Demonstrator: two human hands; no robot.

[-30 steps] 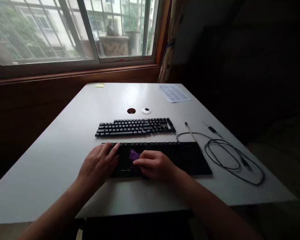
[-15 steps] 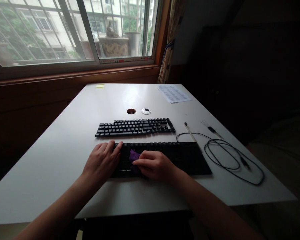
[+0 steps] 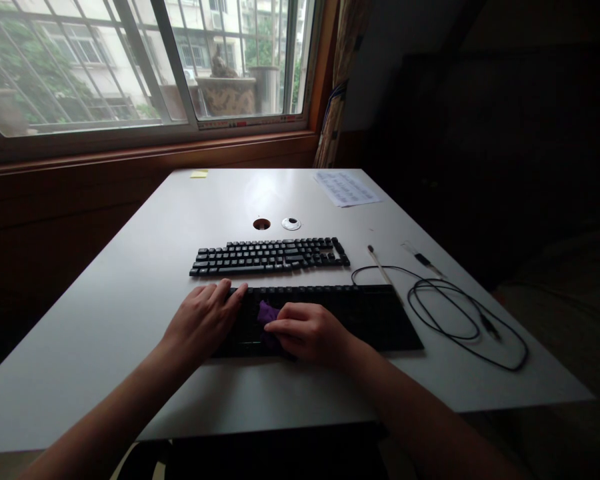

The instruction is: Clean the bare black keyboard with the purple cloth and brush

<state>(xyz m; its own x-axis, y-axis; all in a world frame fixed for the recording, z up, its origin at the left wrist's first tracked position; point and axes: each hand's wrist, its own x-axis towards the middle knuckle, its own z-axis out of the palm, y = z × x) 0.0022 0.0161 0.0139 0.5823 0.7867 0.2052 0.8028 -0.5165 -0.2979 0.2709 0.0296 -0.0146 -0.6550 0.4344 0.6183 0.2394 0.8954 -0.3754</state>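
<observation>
A black keyboard base point(image 3: 375, 320), with most of its keycaps off and a row of keys along its far edge, lies across the near part of the desk. My left hand point(image 3: 203, 319) rests over its left end, fingers stretched out toward the far edge. Pinched in my right hand point(image 3: 313, 330) is a purple cloth point(image 3: 267, 312), pressed against the base left of its middle. Part of the cloth is hidden under my fingers. Just beyond the base, loose black keycaps point(image 3: 260, 257) are laid out in keyboard order.
A brush point(image 3: 379, 263) and a keycap puller point(image 3: 425, 262) lie at the right, by a coiled black cable point(image 3: 447, 283). Printed sheets point(image 3: 349, 189) and a yellow sticky note point(image 3: 199, 174) are farther back. The white desk point(image 3: 105, 280) has a round cable hole point(image 3: 261, 225).
The view has shifted very slightly. Both hands stay almost in place, my right still holding the cloth on the keyboard base.
</observation>
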